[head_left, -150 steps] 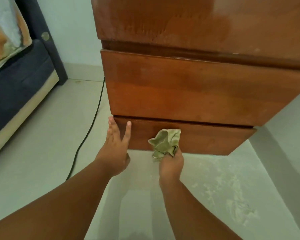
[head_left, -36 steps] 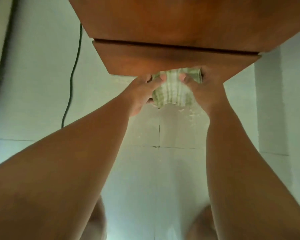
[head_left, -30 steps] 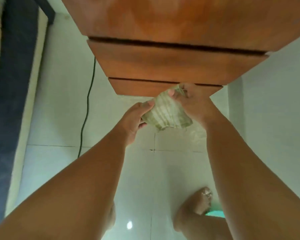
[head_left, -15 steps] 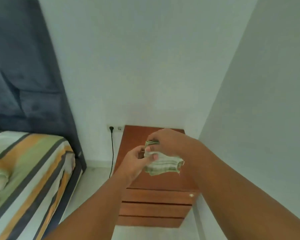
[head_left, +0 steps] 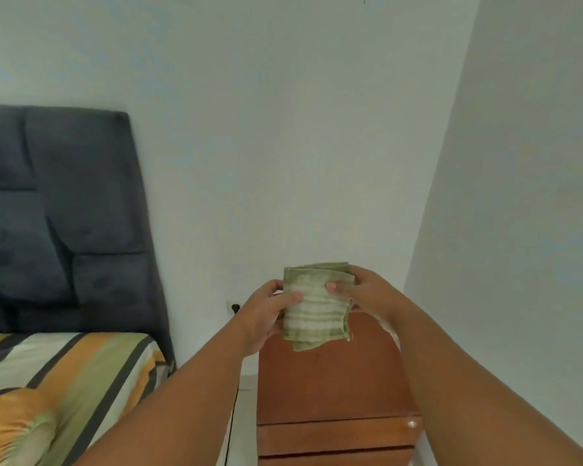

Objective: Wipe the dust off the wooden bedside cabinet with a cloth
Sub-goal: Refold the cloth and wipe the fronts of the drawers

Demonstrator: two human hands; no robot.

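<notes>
A green and white striped cloth [head_left: 313,306], folded flat, hangs in the air above the wooden bedside cabinet [head_left: 330,385]. My left hand [head_left: 265,319] grips its left edge with the thumb on the front. My right hand [head_left: 367,290] pinches its upper right side. The cabinet stands in the room's corner below my hands, its brown top bare and two drawer fronts visible at the bottom. The cloth does not touch the cabinet.
A bed with a dark padded headboard [head_left: 58,223] and striped bedding [head_left: 64,381] fills the left. A wall socket [head_left: 234,307] with a black cord sits between bed and cabinet. White walls close in behind and on the right.
I have risen from the cabinet's lowest drawer to look down on its top. Both hands lifted the cloth off the drawer front and spread it flatter between them.
</notes>
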